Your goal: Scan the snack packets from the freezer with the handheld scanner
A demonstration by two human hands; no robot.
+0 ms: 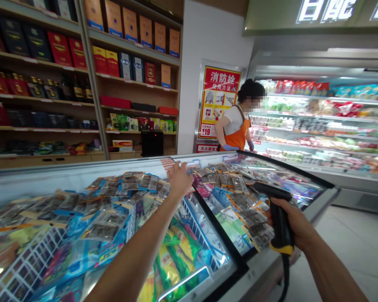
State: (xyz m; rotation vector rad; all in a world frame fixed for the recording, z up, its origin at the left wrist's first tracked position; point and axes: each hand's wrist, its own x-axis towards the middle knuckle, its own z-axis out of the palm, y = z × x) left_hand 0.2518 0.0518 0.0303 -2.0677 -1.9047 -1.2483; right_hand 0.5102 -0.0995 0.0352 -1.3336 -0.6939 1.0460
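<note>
My right hand (290, 218) is closed around the handle of a black and yellow barcode scanner (281, 226), whose cable hangs downward. The scanner's head points left over the chest freezer (261, 262). My left hand (179, 180) is stretched over the freezer to its far side, fingers extended, close to the black edge of a sliding glass lid (214, 222). Whether the fingertips touch that edge I cannot tell. Many small flat packets (107, 224) lie in the freezer on both sides of my left arm. Green and yellow bags (170, 268) sit lower down, partly under glass.
White wire baskets (34, 260) divide the freezer. Behind it stand wooden shelves (135, 100) of boxes and bottles. A person in an orange apron (236, 130) is beyond the freezer, near a lit refrigerated display (321, 121). Tiled floor (359, 247) lies at the right.
</note>
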